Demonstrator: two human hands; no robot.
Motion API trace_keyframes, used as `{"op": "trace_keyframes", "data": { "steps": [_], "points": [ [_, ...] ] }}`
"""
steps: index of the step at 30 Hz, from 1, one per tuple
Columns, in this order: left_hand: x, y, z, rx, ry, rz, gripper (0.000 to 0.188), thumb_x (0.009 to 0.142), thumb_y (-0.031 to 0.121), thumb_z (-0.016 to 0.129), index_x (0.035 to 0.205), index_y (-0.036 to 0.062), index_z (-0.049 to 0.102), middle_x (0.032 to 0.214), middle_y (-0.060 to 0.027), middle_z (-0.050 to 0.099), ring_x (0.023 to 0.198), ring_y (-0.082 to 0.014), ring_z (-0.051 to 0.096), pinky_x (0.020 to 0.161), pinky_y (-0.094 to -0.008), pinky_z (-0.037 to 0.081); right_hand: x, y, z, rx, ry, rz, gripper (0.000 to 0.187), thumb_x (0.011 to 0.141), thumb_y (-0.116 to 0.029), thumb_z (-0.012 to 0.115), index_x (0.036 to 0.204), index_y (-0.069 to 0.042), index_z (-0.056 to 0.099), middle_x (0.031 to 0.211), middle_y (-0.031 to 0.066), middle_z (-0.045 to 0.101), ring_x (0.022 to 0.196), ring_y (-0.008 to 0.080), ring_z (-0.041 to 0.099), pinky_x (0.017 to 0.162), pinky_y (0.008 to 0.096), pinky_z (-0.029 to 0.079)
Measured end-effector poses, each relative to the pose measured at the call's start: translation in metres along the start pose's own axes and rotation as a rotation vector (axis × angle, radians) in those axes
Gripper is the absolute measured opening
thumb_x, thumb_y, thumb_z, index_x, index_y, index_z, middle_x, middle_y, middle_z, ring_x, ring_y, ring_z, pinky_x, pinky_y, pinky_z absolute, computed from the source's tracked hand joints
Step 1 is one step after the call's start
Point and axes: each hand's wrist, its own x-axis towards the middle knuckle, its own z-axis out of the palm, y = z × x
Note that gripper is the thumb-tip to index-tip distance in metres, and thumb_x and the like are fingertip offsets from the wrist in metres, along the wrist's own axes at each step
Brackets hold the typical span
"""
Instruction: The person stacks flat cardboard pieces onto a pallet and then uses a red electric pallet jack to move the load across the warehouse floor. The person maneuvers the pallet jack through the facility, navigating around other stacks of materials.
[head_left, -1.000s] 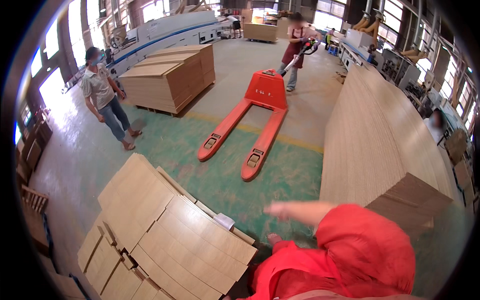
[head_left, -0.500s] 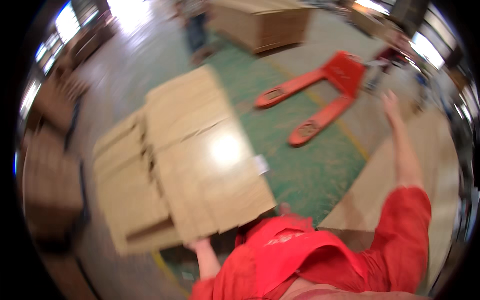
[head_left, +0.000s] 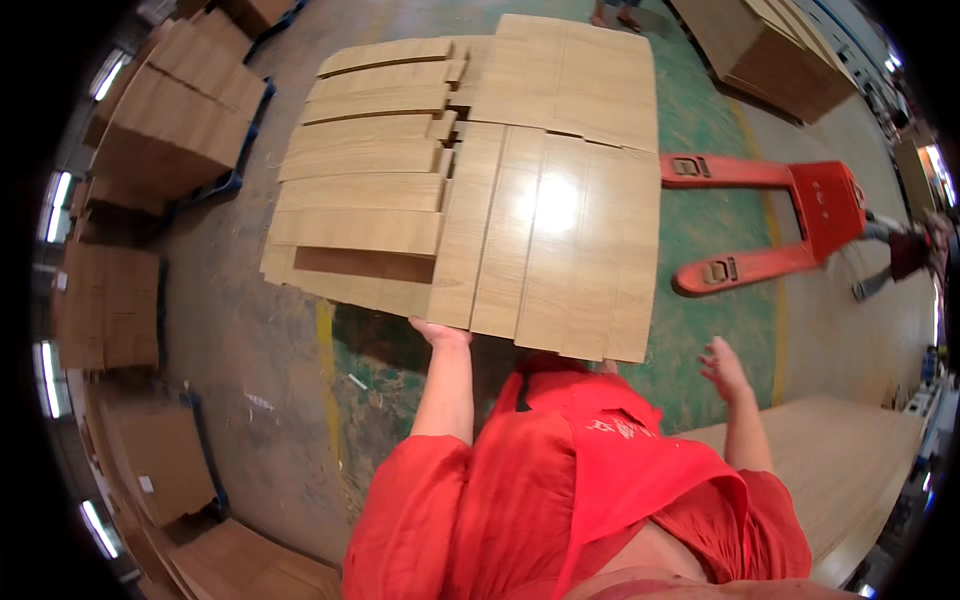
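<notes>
A stack of light wood-grain panels (head_left: pixel 590 230) stands in front of me, its upper pieces overlapping in uneven steps. On its left half, narrower wood strips (head_left: pixel 360 190) lie in staggered rows with gaps between some of them. My left hand (head_left: pixel 442 332) is at the stack's near edge, closed on a wood panel; its fingers are partly hidden by the edge. To the right of the stack, my right hand (head_left: pixel 727 372) hangs in the air with fingers apart and nothing in it.
A red pallet jack (head_left: pixel 830 210) stands at the right, forks toward the stack. Large panels (head_left: pixel 830 450) lie beside me at the lower right. Brown board stacks (head_left: pixel 180 110) on blue pallets line the left. Another wooden stack (head_left: pixel 760 50) and people's legs (head_left: pixel 625 15) are farther off.
The view has swung to the right and steadied, so the stack looks squarer to me. My right arm has come down and in from its outstretched position. My left hand stays at the near edge.
</notes>
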Motion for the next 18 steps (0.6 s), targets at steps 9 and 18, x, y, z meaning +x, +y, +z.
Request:
{"op": "trace_keyframes", "data": {
  "steps": [9,18],
  "points": [
    [-0.008,0.013,-0.025,0.390,0.366,0.008,0.072,0.089,0.059,0.032,0.139,0.0074,0.040,0.143,-0.0125,0.041,0.130,-0.0333,0.040,0.108,-0.0485,0.031,-0.010,0.071,0.018,-0.778,-0.171,-0.173,0.039,0.089,-0.038,0.058,0.097,0.000,0.053,0.082,0.0090,0.062,0.074,0.0195,0.055,0.066,0.0346,0.046],
    [-0.101,-0.051,0.077,1.789,-0.385,1.303,0.055,0.087,0.019,0.061,0.133,-0.0016,0.039,0.138,-0.0244,0.036,0.128,-0.0403,0.035,0.107,-0.0496,0.028,0.002,0.103,-0.086,-0.218,0.111,0.072,0.033,0.090,-0.032,0.056,0.098,0.000,0.057,0.080,0.0079,0.059,0.069,0.0162,0.055,0.054,0.0309,0.044]
  ]
}}
